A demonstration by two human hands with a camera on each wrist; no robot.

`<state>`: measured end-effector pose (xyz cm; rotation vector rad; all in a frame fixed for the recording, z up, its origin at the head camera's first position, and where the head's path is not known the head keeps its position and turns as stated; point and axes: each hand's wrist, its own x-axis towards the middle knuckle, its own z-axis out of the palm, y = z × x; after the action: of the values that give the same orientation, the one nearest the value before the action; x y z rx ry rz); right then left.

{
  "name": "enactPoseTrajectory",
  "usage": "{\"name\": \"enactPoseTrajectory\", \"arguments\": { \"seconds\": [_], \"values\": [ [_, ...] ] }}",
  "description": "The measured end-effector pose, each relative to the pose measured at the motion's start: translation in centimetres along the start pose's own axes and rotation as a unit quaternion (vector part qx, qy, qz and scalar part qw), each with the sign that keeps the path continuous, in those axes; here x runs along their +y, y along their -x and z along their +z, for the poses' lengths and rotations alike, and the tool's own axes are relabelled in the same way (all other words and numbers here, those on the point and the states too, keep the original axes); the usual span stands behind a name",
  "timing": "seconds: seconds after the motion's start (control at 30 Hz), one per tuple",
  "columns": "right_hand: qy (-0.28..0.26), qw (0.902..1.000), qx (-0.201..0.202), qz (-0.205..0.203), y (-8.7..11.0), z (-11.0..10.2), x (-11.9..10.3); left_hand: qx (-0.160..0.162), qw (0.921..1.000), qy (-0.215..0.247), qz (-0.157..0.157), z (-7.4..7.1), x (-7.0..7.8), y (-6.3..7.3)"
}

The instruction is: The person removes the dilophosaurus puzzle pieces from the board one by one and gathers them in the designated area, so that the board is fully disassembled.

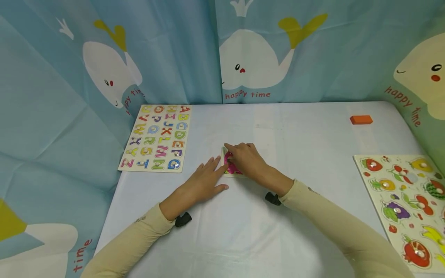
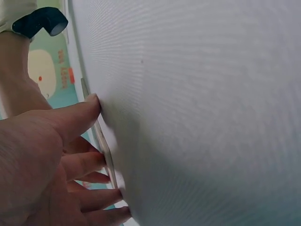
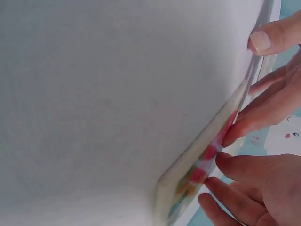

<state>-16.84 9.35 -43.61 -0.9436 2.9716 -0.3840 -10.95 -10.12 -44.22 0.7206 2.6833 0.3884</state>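
A small flat board (image 1: 235, 175) with a bright pink picture lies at the middle of the table, partly hidden under both hands. My left hand (image 1: 201, 181) lies spread at its left side, the fingertips reaching the edge and one finger on the pink part. From the right, my right hand (image 1: 248, 160) reaches over the board, one finger stretched toward the upper left corner. In the right wrist view, the thumb and fingertips of the right hand (image 3: 263, 183) touch the picture face of the pink board (image 3: 193, 172). No grasped piece shows between them.
An alphabet puzzle board (image 1: 156, 139) lies at the back left. At the right edge is a fruit puzzle board (image 1: 399, 193) with knobbed pieces. An orange block (image 1: 361, 119) sits at the back right. Whale-print curtains (image 1: 194, 50) hang along the table's back and sides.
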Motion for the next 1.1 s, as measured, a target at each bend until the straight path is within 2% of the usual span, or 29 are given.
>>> {"name": "enactPoseTrajectory", "arguments": {
  "seconds": [0.27, 0.7, 0.93, 1.1],
  "values": [
    [-0.025, 0.9996, -0.008, -0.004, -0.5, -0.2, 0.3, -0.004, 1.0, 0.001, -0.002, -0.1, 0.2, 0.0],
    [-0.045, 0.9918, -0.118, 0.021, -1.6, -1.1, 0.4, -0.006, 1.0, 0.005, -0.003, -0.1, 0.3, 0.0],
    [-0.051, 0.9919, -0.116, 0.014, -1.5, -1.2, 0.5, -0.005, 0.9999, 0.007, -0.006, 0.1, 0.2, 0.0],
    [-0.068, 0.9908, -0.115, 0.023, -1.6, -1.0, 0.6, -0.008, 0.9999, 0.01, -0.008, 0.0, 0.2, 0.0]
  ]
}}
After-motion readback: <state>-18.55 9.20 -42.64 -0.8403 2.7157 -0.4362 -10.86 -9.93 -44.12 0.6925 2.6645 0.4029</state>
